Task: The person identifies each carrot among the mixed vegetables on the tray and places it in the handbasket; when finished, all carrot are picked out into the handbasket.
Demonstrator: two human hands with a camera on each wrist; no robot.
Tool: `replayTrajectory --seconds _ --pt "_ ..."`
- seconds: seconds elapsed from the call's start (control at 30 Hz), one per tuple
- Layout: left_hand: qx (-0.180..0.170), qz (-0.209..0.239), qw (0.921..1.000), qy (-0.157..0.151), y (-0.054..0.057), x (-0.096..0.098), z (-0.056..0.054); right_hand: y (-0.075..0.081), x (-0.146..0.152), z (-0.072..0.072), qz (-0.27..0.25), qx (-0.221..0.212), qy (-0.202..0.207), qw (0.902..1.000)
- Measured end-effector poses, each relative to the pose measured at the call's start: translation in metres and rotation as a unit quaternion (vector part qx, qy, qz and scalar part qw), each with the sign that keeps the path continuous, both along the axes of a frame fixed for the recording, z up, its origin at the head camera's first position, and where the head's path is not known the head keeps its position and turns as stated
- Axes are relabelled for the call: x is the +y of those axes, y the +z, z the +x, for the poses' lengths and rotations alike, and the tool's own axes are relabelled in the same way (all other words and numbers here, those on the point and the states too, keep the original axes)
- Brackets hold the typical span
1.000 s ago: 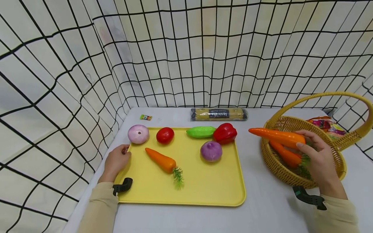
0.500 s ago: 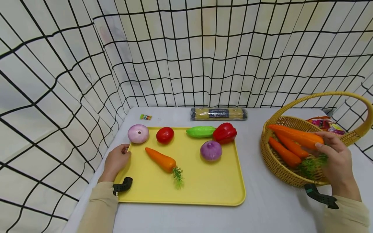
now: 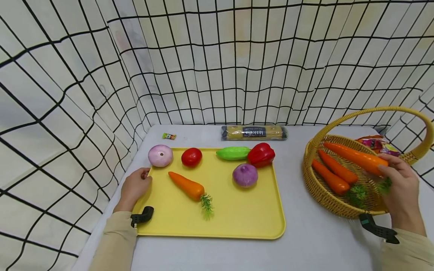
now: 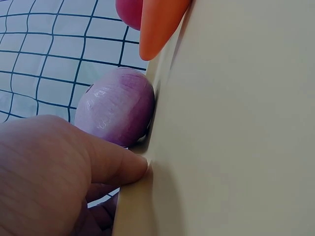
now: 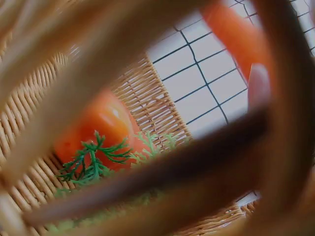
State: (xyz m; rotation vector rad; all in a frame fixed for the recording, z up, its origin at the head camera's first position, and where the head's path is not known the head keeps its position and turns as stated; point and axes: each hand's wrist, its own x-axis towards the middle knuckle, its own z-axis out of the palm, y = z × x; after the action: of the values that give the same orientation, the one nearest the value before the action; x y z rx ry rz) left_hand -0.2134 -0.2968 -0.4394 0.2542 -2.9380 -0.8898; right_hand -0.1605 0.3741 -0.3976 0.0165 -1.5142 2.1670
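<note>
My right hand [image 3: 401,184] holds a carrot [image 3: 356,156] by its thick end, over the wicker basket [image 3: 313,190]; the tip points to the far left. Two more carrots [image 3: 329,177] lie inside the basket with green tops. In the right wrist view, blurred wicker strands cross in front of an orange carrot [image 5: 110,123] with a leafy top. My left hand [image 3: 135,189] pinches the left rim of the yellow tray [image 3: 237,220], thumb on top and fingers beneath. Close by that thumb is a pale purple onion [image 4: 117,105] at the tray's corner.
On the tray are a carrot [image 3: 186,186], a tomato [image 3: 191,157], a green vegetable [image 3: 233,153], a red bell pepper [image 3: 261,155] and a purple onion [image 3: 245,175]. A pasta pack [image 3: 254,133] and small wrapper [image 3: 169,136] lie behind. The basket handle [image 3: 376,110] arches high; netting [image 3: 217,67] surrounds.
My right hand has carried its carrot rightward from the basket's left rim to over its right part, uncovering the carrots below. The left hand has stayed on the tray rim.
</note>
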Motion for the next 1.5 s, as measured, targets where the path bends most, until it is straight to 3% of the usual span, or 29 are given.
replayTrajectory --seconds 0.1,0.23,0.43,0.53,0.67,0.77,1.07,1.17,1.37,1.5 --pt "-0.002 0.002 1.0 0.001 0.0 -0.001 0.001 0.0 0.0 -0.003 -0.001 -0.063 -0.03 0.9976" --pt "-0.004 0.004 1.0 0.001 -0.001 -0.002 0.002 0.0 0.0 -0.006 0.012 -0.15 -0.079 0.9854" --pt "-0.005 0.006 1.0 0.002 0.0 -0.001 0.003 -0.004 0.0 -0.007 0.049 -0.214 -0.104 0.9701" --pt "-0.006 0.006 1.0 0.002 0.0 0.0 0.002 -0.005 0.002 -0.004 0.107 -0.255 -0.088 0.957" --pt "-0.005 0.005 1.0 0.003 0.001 0.0 0.003 -0.003 0.005 -0.003 0.217 -0.301 -0.057 0.9271" --pt "-0.005 0.005 1.0 0.002 0.001 0.0 0.003 -0.002 0.006 -0.003 0.26 -0.315 -0.045 0.9118" --pt "-0.001 0.004 1.0 -0.002 0.001 0.0 0.002 -0.002 0.006 -0.004 0.298 -0.32 -0.023 0.8988" --pt "-0.002 0.004 1.0 -0.004 0.001 0.0 0.001 -0.002 0.004 -0.004 0.289 -0.316 -0.054 0.902" --pt "-0.002 0.005 1.0 -0.004 0.002 0.001 0.001 0.0 0.001 -0.004 0.226 -0.286 -0.131 0.9219" --pt "-0.004 0.004 1.0 -0.002 0.001 0.001 0.001 0.001 -0.005 -0.007 0.182 -0.278 -0.198 0.9221"
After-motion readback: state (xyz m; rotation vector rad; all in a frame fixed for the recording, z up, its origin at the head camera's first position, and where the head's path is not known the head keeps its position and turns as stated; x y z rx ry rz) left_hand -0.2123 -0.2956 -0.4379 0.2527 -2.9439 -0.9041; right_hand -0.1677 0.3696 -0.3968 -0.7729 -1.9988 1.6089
